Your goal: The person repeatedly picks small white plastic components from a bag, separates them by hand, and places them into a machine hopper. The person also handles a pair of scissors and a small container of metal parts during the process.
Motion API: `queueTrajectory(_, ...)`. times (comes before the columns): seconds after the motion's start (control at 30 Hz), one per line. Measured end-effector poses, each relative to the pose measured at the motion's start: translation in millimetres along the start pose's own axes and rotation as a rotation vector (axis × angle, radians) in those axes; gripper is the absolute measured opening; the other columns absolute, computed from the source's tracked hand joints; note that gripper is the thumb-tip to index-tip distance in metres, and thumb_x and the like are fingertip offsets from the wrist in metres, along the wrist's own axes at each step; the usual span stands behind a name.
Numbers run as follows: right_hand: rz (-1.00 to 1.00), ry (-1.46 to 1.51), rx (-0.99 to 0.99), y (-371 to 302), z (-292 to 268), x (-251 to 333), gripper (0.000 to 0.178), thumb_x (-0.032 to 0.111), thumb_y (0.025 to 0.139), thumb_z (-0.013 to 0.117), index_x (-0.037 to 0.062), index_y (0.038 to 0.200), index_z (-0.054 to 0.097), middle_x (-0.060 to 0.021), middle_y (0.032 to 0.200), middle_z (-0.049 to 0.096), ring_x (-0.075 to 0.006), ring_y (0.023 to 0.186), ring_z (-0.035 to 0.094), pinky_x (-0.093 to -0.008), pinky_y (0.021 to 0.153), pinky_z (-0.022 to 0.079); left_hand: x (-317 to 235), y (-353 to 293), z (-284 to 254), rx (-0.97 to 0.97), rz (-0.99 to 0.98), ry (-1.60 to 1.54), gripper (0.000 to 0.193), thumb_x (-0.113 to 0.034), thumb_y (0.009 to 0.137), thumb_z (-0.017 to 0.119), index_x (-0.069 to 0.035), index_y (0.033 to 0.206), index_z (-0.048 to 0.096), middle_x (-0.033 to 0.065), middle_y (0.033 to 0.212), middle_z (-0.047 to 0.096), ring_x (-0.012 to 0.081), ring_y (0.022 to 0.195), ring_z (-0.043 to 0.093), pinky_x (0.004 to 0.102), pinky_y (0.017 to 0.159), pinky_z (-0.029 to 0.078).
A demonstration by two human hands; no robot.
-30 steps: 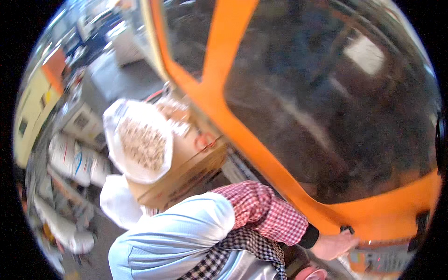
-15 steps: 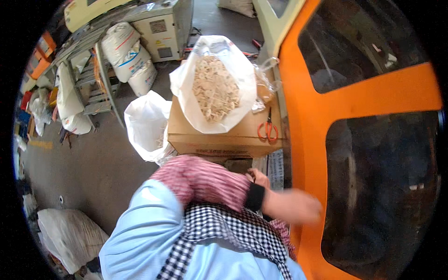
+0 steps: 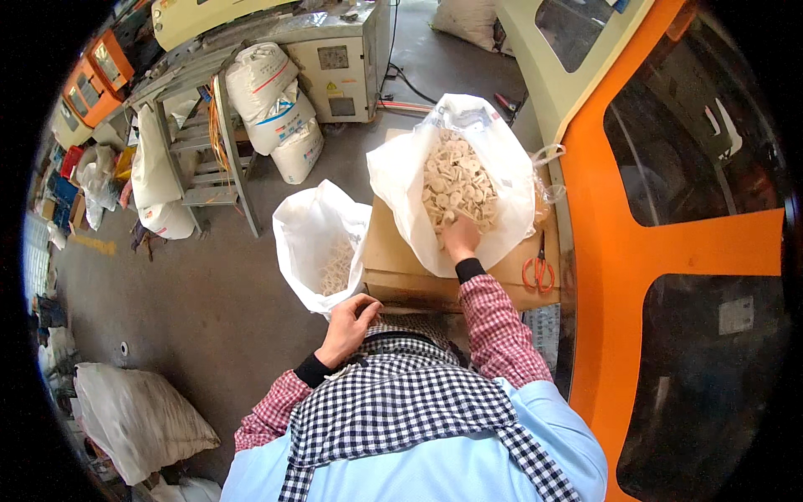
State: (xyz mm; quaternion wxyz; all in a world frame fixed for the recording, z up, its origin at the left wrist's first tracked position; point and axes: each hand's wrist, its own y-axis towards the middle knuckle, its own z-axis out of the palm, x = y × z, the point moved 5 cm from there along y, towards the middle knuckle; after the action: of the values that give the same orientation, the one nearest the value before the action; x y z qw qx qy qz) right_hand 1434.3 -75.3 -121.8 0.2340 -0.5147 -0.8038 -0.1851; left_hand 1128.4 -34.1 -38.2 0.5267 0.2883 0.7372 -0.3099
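Pieces, small, pale beige and irregular point(image 3: 481, 186), fill much of a wide-mouthed white plastic bag point(image 3: 397, 180) at upper centre of the frame. Bag sits on a brown cardboard box point(image 3: 393, 266), its mouth spread toward the camera. Right hand point(image 3: 461, 238), in a red-and-white checked sleeve with black cuff point(image 3: 502, 330), reaches into this bag from below; fingers are bent, tips down among the pieces at the lower part of the heap. Fingertips partly hidden; whether a piece is gripped cannot be made out. Left hand point(image 3: 345, 332), with matching sleeve and cuff, is at the centre of the frame, just left of the midline, by the lower edge of a second white plastic bag point(image 3: 301, 230). Its fingers are loosely bent, thumb a little apart from the forefinger; palm faces away, so any hold, or contact with the rim, is uncertain. The second bag stands left of the box, with a smaller amount of similar pale bits point(image 3: 337, 266) inside. Orange-handled scissors with dark blades point(image 3: 539, 273) lie on the box, right of the filled bag. Black-and-white checked apron point(image 3: 393, 410) spans lower centre. Large orange machine panel with dark windows point(image 3: 604, 309) occupies the right; stacked white printed sacks point(image 3: 269, 100) stand at upper left.
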Motion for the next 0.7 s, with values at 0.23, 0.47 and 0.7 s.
queueTrajectory(0.23,-0.119,0.526,-0.135,-37,-76,22,0.023,0.022,0.081,0.065,-0.0016,0.081,0.064,-0.0162,0.075,0.063,-0.0273,0.068,0.061,-0.0362,0.063,0.045,-24,58,8,0.235,0.034,-0.094,0.02,-0.015,0.09,0.056,0.004,0.096,0.061,0.0034,0.072,0.061,0.0075,0.058,0.053,0.0212,0.052,0.043)
queueTrajectory(0.47,-0.16,0.698,0.084,-98,-120,48,0.02,0.017,0.08,0.068,0.0004,0.089,0.062,-0.0079,0.075,0.063,-0.0146,0.067,0.058,-0.0284,0.063,0.046,-67,128,60,0.382,-0.041,-0.432,0.027,-0.017,0.09,0.058,0.007,0.102,0.06,0.0042,0.076,0.061,0.0065,0.06,0.054,0.0189,0.052,0.044)
queueTrajectory(0.7,-0.182,0.865,0.261,-100,-114,32,0.031,0.015,0.087,0.06,0.0026,0.114,0.052,-0.0056,0.097,0.06,-0.0113,0.081,0.057,-0.0261,0.07,0.046,-70,136,69,0.344,-0.04,-0.593,0.023,-0.015,0.091,0.055,0.007,0.1,0.06,0.0057,0.079,0.064,0.0099,0.066,0.059,0.0215,0.061,0.046)
